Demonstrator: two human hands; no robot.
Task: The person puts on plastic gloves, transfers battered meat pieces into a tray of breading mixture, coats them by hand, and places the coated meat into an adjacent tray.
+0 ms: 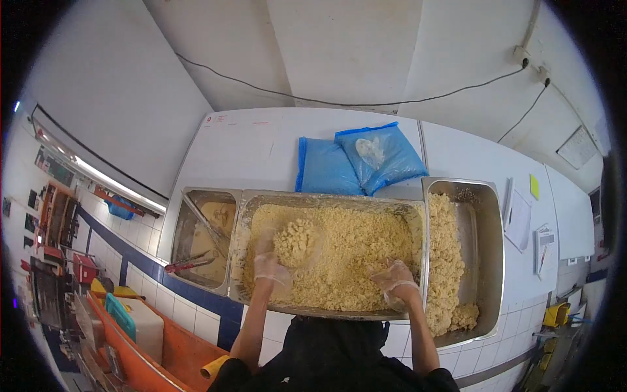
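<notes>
A wide metal pan (326, 312) of pale yellow breading crumbs (353, 242) lies in front of me. My left hand (272, 271), in a clear plastic glove, is at the pan's left side; its fingers are smeared by motion. Right beside those fingers sits a clumpy mound of coated food (296, 242), its edges blurred. I cannot tell whether the hand grips it. My right hand (394, 279), gloved the same way, rests in the crumbs near the right wall, fingers stretched leftward and partly covered in crumbs.
Left is a smaller metal tray (183, 225) of batter with red-handled tongs (189, 262). The right-hand tray (480, 261) holds heaped breaded pieces (445, 261). Behind are blue-edged bags (385, 160). A calculator (544, 243), paper (518, 219) and yellow note (534, 187) lie right.
</notes>
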